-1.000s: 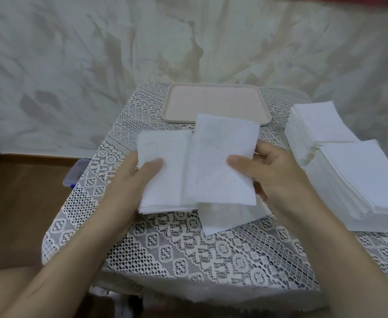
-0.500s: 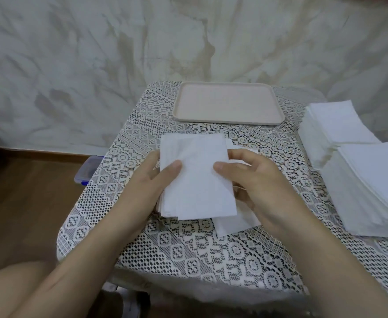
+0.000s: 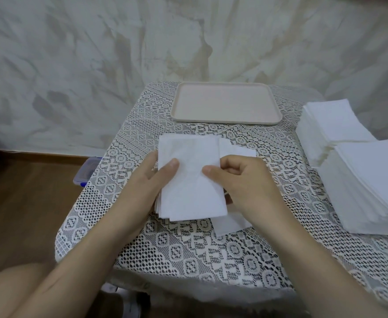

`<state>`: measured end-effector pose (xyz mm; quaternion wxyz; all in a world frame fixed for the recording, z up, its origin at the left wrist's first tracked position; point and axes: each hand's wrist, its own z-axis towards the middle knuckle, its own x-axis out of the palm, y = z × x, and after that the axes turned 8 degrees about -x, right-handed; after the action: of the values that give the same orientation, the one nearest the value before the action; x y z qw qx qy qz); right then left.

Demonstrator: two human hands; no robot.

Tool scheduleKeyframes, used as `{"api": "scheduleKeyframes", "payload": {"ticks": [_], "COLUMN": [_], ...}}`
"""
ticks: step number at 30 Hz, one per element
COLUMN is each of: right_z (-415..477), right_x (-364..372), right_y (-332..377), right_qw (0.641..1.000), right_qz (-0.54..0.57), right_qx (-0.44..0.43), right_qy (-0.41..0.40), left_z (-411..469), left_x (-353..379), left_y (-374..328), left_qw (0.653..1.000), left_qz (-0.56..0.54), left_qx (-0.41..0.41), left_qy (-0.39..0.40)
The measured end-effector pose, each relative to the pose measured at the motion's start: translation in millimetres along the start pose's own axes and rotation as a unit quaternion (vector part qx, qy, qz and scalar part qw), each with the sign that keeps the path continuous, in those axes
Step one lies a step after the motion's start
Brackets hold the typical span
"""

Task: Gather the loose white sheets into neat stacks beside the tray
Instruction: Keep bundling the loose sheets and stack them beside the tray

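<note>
A small pile of thin white rectangular sheets (image 3: 188, 154) is held between both grips, just above the table, which is covered by a white lace cloth (image 3: 188, 253). The left grip (image 3: 147, 182) is closed on the pile's left edge, with the thumb laid on top and the fingers hidden beneath. The right grip (image 3: 241, 180) is narrow. Its thumb is pressed on the top sheet and its fingers are curled at the pile's right edge; whether they reach under the whole pile cannot be told. At least 1 loose white sheet (image 3: 230, 223) lies flat under the right grip, with corners showing ahead of and behind it. A beige rectangular plastic tray (image 3: 226, 102) sits well ahead of both grips. 2 tall stacks of white sheets (image 3: 372, 180) stand well outside the right grip.

The step in hand is judged to be the squaring of the held pile. For the next move, the right grip is to be released, the loose sheet pinched by 1 edge and laid on top, and the edges aligned before the pile is carried to the tall stacks.
</note>
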<state>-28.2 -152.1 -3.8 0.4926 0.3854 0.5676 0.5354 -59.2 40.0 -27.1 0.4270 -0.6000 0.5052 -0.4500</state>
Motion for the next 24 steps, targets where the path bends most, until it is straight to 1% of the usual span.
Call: {"api": "scheduleKeyframes", "payload": {"ticks": [3, 5, 7, 10, 12, 14, 17, 19, 24], "right_z": [0, 1, 2, 1, 0, 0, 0, -1, -1], "right_x": [-2, -7, -11, -8, -5, -5, -9, -10, -10], "right_y": [-2, -3, -3, -1, 0, 1, -1, -1, 0], "right_qw": [0.999, 0.997, 0.997, 1.0, 1.0, 1.0, 1.0, 1.0, 0.999], "right_qz": [-0.041, -0.061, -0.043, 0.003, 0.017, 0.019, -0.01, -0.009, 0.037], "right_qx": [-0.021, -0.041, -0.046, -0.025, -0.012, 0.003, 0.022, 0.019, -0.004], "right_qy": [-0.008, -0.036, -0.045, -0.019, -0.017, -0.015, 0.009, 0.018, -0.019], "left_z": [0, 0, 0, 0, -1, -2, -1, -1, -2], "left_x": [0, -1, -1, -1, -1, -1, 0, 0, 1], "left_y": [0, 0, 0, 0, 0, 0, 0, 0, 0], "left_qw": [1.0, 1.0, 1.0, 1.0, 1.0, 1.0, 1.0, 1.0, 1.0], "left_qz": [-0.011, -0.013, -0.014, -0.018, -0.019, -0.019, -0.015, -0.016, -0.023], "left_qx": [0.005, 0.008, 0.009, 0.006, 0.005, 0.007, 0.013, 0.014, 0.01], "left_qy": [0.008, 0.01, 0.01, 0.012, 0.016, 0.02, 0.021, 0.019, 0.016]}}
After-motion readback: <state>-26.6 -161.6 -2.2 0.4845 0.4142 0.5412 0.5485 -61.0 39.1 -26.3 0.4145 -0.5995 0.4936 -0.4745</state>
